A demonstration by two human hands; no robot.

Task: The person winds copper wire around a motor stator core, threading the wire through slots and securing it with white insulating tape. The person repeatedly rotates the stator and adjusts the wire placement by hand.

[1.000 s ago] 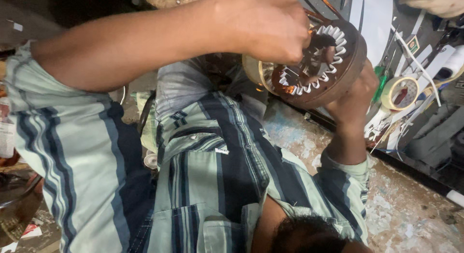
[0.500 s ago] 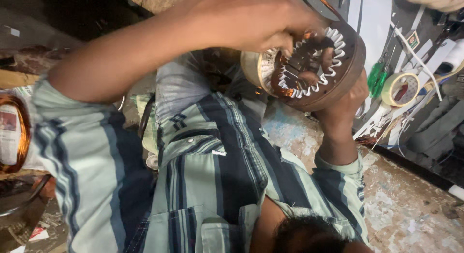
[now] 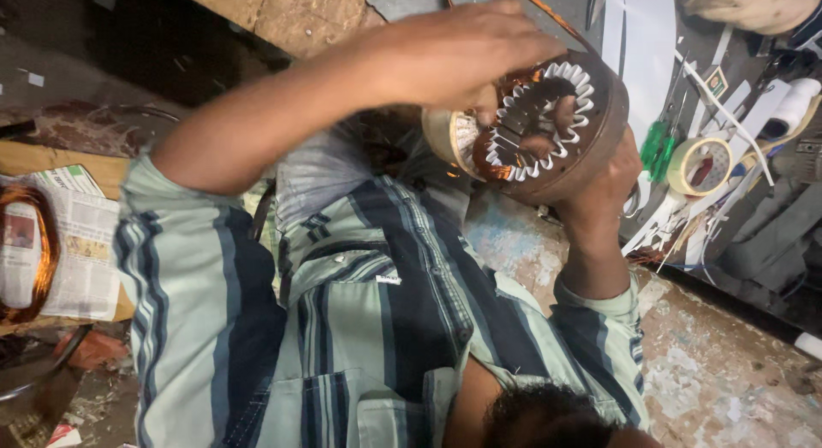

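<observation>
As things stand: the motor stator [image 3: 548,131] is held up off the floor, above the person's lap, with its open face tilted toward the camera.
Right hand [image 3: 604,178]: wrapped around the lower outer rim of the stator and carrying its weight.
Left hand [image 3: 467,54]: lies over the top edge, fingers curled down into the bore. I cannot tell whether they pinch a strand or only press on it.
Slots: white insulation paper [image 3: 567,74] stands up around the ring, and a copper winding [image 3: 497,161] fills the lower left part.
Step in hand: probably working copper wire into the slots.
Next move calls for: likely a steady grip underneath and gentle fingertip pressure, so that the paper liners do not shift.
Nearby: a tape roll [image 3: 698,166] and a green screwdriver [image 3: 655,148] just to the right, and a copper wire coil [image 3: 38,251] on newspaper [image 3: 86,260] well to the left.
</observation>
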